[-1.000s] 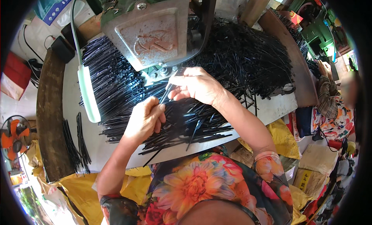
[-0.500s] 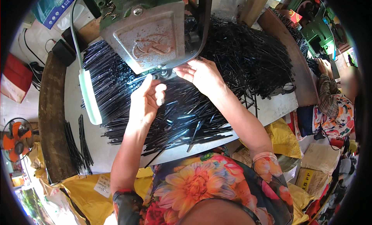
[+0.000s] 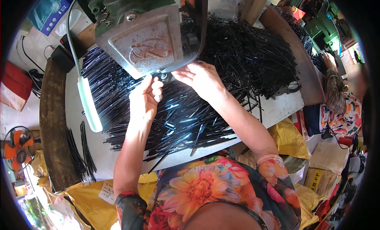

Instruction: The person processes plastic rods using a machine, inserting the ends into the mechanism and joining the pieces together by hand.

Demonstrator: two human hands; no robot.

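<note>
My left hand [image 3: 145, 98] is raised under the green press-like machine [image 3: 144, 43], thumb and fingertips pinched together beside its small metal working point [image 3: 164, 76]. What those fingers hold is too small and glare-lit to make out. From the other side, my right hand [image 3: 202, 80] reaches the same spot with bent fingers closed together. Its fingertips are partly behind the machine's lower curved edge, so their contents are hidden. A thick heap of thin black rods [image 3: 178, 123] lies below and around both hands on the pale tabletop [image 3: 277, 107].
A white lamp [image 3: 89, 105] on a bendable neck hangs left of the machine. Curved wooden boards [image 3: 57, 123] edge the table. Darker tangled pieces [image 3: 249, 55] are piled to the right. An orange fan [image 3: 18, 148] stands far left; another person [image 3: 336, 91] works far right.
My left hand's fingers have drawn closer together in a pinch, near the machine's working point. My right hand stays near it. The whole view has shifted slightly.
</note>
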